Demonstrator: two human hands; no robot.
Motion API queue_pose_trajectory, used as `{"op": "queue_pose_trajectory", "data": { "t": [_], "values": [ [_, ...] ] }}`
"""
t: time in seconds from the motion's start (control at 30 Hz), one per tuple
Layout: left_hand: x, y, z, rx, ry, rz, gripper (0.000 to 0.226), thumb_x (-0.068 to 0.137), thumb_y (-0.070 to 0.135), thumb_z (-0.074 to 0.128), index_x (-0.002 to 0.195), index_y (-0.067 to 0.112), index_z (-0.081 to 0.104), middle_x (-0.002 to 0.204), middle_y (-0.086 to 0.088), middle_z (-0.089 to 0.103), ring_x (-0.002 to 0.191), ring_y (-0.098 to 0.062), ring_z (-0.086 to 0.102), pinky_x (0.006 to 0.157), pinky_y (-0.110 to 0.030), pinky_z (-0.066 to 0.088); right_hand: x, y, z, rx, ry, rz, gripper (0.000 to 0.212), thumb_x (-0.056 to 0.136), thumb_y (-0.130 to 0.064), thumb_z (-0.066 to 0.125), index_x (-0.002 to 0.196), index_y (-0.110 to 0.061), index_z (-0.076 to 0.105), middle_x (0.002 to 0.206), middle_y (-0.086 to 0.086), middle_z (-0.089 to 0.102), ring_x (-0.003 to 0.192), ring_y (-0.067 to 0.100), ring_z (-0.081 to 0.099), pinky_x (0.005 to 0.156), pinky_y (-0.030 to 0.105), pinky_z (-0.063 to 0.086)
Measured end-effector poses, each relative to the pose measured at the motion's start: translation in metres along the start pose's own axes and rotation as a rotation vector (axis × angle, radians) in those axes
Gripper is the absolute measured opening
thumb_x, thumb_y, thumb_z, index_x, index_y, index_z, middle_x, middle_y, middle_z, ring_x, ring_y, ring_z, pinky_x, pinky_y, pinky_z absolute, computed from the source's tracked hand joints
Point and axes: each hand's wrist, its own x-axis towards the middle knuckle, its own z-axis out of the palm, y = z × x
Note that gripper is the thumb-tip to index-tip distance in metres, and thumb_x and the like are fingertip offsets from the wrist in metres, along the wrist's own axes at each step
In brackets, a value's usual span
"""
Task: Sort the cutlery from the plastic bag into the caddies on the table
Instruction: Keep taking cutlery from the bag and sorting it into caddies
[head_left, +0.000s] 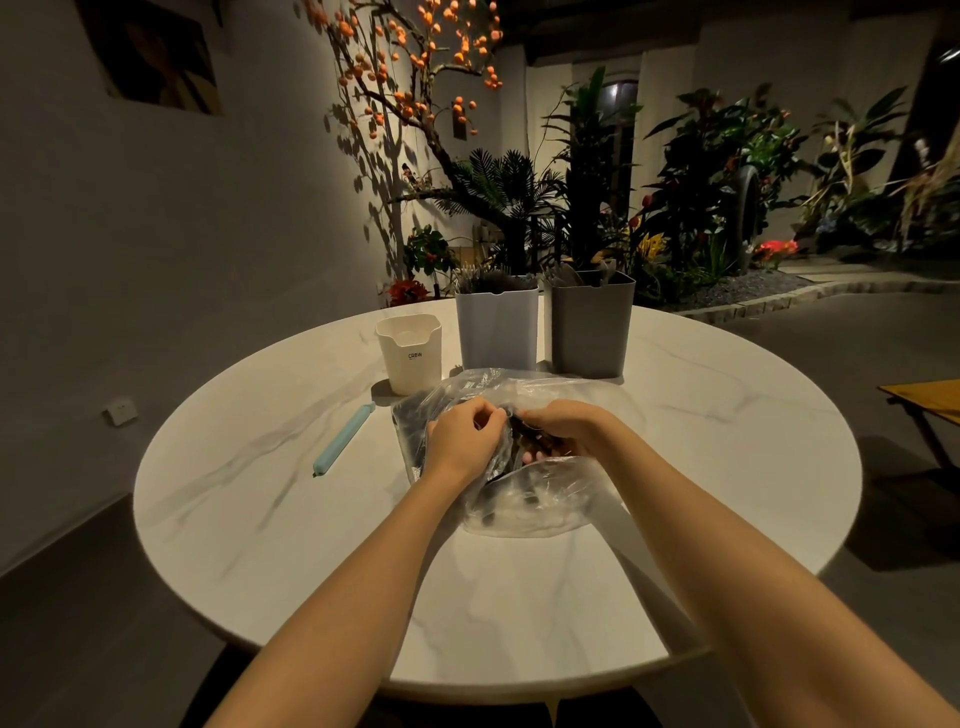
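Cutlery (524, 441) lies as a dark bundle inside a clear plastic bag (524, 499) at the middle of the round white marbled table (311, 545), and its long axis runs roughly from the near edge toward the caddies, though which end is handle and which is head cannot be told through the crumpled film. The bag itself lies slumped, its mouth turned up and away from the person. The left hand (462, 436) curls its fingers and pinches the bag's rim at the left of the mouth; the right hand (566, 428) reaches into the opening with fingers bent around the dark pieces, though just what they clasp is hidden. Behind the bag stand three caddies in a row: a small cream caddy (409, 353) at left, a pale grey-blue caddy (497, 327) in the middle just behind the bag's far edge, and a darker grey caddy (592, 322) at right, the two tall ones side by side and already holding some pieces whose tops show above the rims. One light blue sealing clip (344, 439) lies slantwise on the table left of the bag, apart from it. Past the table are potted plants (701, 171) and a branch with orange fruit (415, 52).
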Motion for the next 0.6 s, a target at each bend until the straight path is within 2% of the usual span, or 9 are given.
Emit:
{"op": "queue_pose_trajectory", "data": {
  "t": [0.07,0.2,0.27,0.33,0.4,0.5,0.6],
  "values": [
    [0.0,0.0,0.0,-0.001,-0.012,-0.006,0.023,0.095,0.03,0.054,0.072,0.03,0.057,0.073,0.012,0.061,0.08,-0.017,0.06,0.094,-0.051,0.045,-0.001,-0.002,0.001,-0.026,0.026,0.015,0.033,0.102,-0.033,0.045,0.093,-0.002,0.054,0.071,0.009,0.062,0.043,0.011,0.059,0.044,0.019,0.048],
    [0.0,0.001,0.0,0.043,-0.02,0.005,0.018,0.096,0.03,0.053,0.082,0.025,0.062,0.084,0.007,0.066,0.085,-0.017,0.06,0.099,-0.047,0.041,-0.003,-0.002,0.002,-0.133,0.076,-0.003,0.032,0.104,-0.032,0.039,0.088,-0.007,0.053,0.067,0.004,0.056,0.051,0.01,0.048,0.049,0.018,0.038],
    [-0.001,0.002,-0.002,0.118,-0.02,0.008,0.015,0.096,0.03,0.05,0.09,0.027,0.064,0.096,0.007,0.067,0.093,-0.015,0.058,0.102,-0.042,0.034,-0.005,-0.001,0.003,-0.126,0.067,0.002,0.036,0.104,-0.029,0.035,0.077,-0.01,0.05,0.063,0.002,0.047,0.048,0.009,0.036,0.047,0.018,0.027],
    [-0.001,0.004,-0.002,0.188,-0.026,0.009,0.019,0.097,0.031,0.048,0.104,0.029,0.065,0.11,0.005,0.063,0.107,-0.017,0.054,0.101,-0.041,0.03,-0.011,0.001,0.003,-0.158,0.118,-0.041,0.036,0.102,-0.027,0.035,0.073,-0.011,0.048,0.063,0.002,0.042,0.05,0.01,0.03,0.047,0.019,0.024],
    [0.0,0.005,-0.004,0.277,-0.059,0.003,0.028,0.097,0.034,0.046,0.121,0.031,0.061,0.124,0.001,0.056,0.12,-0.02,0.046,0.102,-0.042,0.027,-0.016,0.005,0.002,-0.245,0.214,-0.154,0.034,0.101,-0.026,0.039,0.077,-0.007,0.053,0.063,0.003,0.044,0.052,0.011,0.033,0.044,0.018,0.028],
    [0.001,0.005,-0.004,0.38,-0.121,0.004,0.041,0.097,0.04,0.047,0.136,0.033,0.048,0.133,-0.002,0.046,0.128,-0.022,0.036,0.104,-0.043,0.024,-0.016,0.008,-0.002,-0.443,0.352,-0.307,0.03,0.099,-0.021,0.042,0.085,-0.003,0.061,0.065,0.006,0.05,0.058,0.017,0.042,0.051,0.023,0.03],
    [0.003,0.003,-0.003,0.432,-0.089,0.068,0.044,0.093,0.04,0.054,0.136,0.035,0.048,0.129,-0.001,0.045,0.126,-0.021,0.037,0.102,-0.043,0.025,-0.017,0.007,-0.005,-0.434,0.399,-0.367,0.034,0.098,-0.022,0.044,0.07,-0.007,0.056,0.059,0.001,0.044,0.054,0.012,0.037,0.05,0.022,0.028]
  ]
}}
